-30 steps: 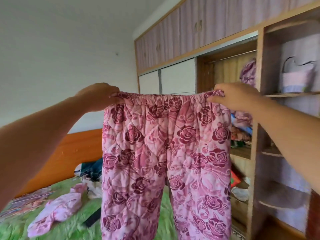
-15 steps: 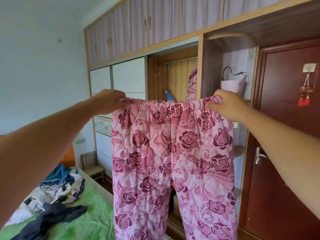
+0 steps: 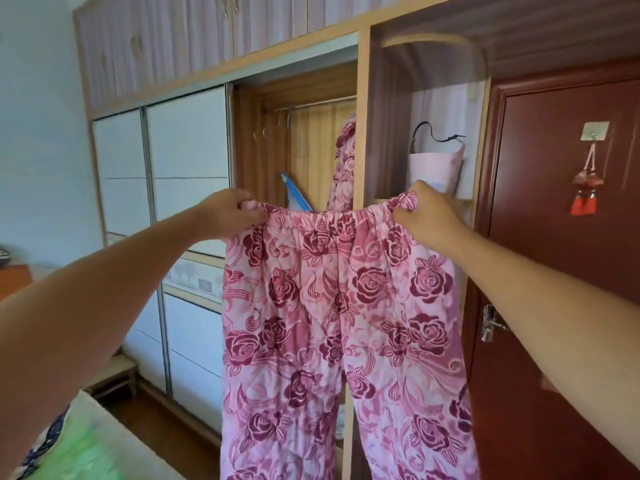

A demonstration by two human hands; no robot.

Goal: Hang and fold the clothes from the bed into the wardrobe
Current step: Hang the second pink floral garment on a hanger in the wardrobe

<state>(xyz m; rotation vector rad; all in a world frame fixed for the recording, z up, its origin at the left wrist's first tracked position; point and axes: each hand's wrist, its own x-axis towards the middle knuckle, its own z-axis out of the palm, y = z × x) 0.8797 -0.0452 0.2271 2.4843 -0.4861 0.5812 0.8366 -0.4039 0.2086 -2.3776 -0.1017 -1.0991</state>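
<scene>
A person holds a pair of quilted pink trousers point(image 3: 339, 323) up at arm's length in front of the open wardrobe point(image 3: 362, 133), well clear of the bed point(image 3: 86, 452) at the near left. The left hand point(image 3: 230, 214) has its fingers curled round the left end of the waistband, and the right hand point(image 3: 427, 216) pinches the right end. The waistband is stretched nearly level and both legs hang straight down, out of view at the bottom. The step appears to be shaking the garment flat before folding or hanging it. It would likely go best by keeping the waistband taut and bringing the two ends together so one leg lies squarely on the other. The padded fabric looks thick and springy, stitched in diamonds, printed with maroon roses and gathered at an elastic top. Beyond it, a metal rail point(image 3: 311, 105) carries a matching rose-print garment point(image 3: 343, 168) inside wood-grain walls. Glossy white sliding panels point(image 3: 187, 168) stand to the left.
</scene>
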